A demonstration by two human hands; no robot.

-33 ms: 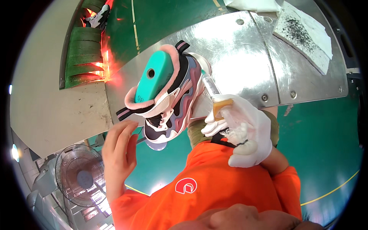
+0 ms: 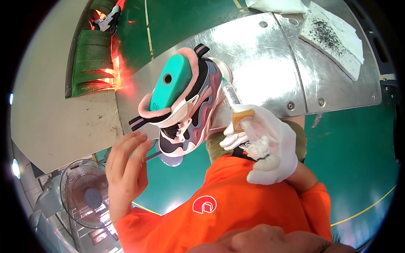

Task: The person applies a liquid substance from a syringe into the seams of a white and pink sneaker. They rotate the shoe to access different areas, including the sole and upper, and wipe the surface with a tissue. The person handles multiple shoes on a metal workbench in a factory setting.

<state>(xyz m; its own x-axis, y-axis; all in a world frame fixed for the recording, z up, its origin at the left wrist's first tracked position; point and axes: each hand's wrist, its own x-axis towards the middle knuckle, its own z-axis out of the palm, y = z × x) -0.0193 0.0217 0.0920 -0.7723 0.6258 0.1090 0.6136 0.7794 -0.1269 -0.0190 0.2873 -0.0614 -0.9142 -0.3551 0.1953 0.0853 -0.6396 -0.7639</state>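
Observation:
A pink, grey and purple sneaker (image 2: 192, 116) stands on the metal table, with a teal shoe last (image 2: 168, 84) filling its opening. My right hand (image 2: 276, 139), in a white glove, is closed around a clear syringe (image 2: 231, 93) with a teal tip. That tip is beside the shoe's sole, and I cannot tell whether it touches. A tan block (image 2: 242, 118) and a white cloth bundle (image 2: 257, 152) tied with a dark band are also in this hand. My bare left hand (image 2: 128, 168) is near the sneaker's pull tab, fingers apart and slightly bent, holding nothing.
A white pad with black specks (image 2: 331, 42) lies at the table's far right, beside a white cloth (image 2: 278, 6). At far left, green strip flaps (image 2: 95, 50) hang at a red-glowing opening, near another sneaker (image 2: 109, 19). A caged fan (image 2: 84, 194) stands at lower left.
My left hand has shifted slightly left, away from the sneaker. The right hand with the syringe has hardly moved.

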